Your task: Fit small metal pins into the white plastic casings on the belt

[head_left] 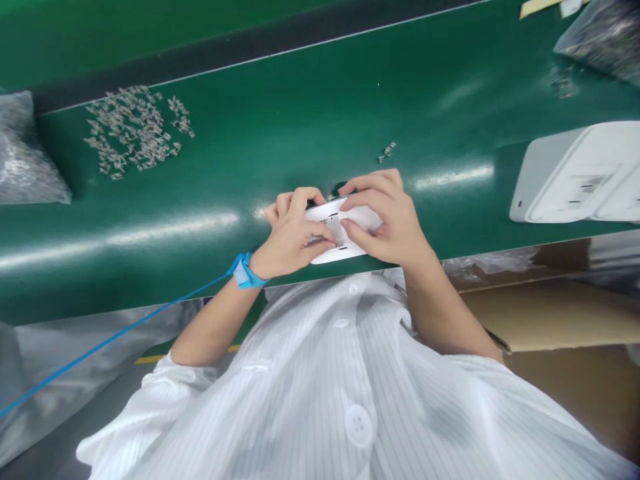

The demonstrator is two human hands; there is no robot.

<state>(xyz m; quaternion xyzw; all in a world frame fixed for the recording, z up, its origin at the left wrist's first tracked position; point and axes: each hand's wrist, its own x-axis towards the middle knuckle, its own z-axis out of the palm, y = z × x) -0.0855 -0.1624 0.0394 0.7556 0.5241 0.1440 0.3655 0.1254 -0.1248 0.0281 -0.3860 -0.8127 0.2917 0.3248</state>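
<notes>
"What's that in the middle of the green counter point(320, 113)?"

"A white plastic casing point(364, 218), flat with rounded ends, at the counter's near edge. A small metal insert point(335, 232) sits in its centre."

"How is it held?"

"By both hands. The left hand point(290, 230), with a blue wrist strap point(245, 272), curls its fingers point(300, 198) over the far edge, with the thumb on the casing's near side. The right hand point(387, 220) has its fingers point(370, 190) bent, pinching the casing against its thumb."

"Can you see the whole piece?"

"No, the fingers cover much of it, and the insert is hard to make out. Farther off lie a scatter of small metal clips point(133, 130) and a white box point(575, 175), cut off by the picture's edge"
</notes>
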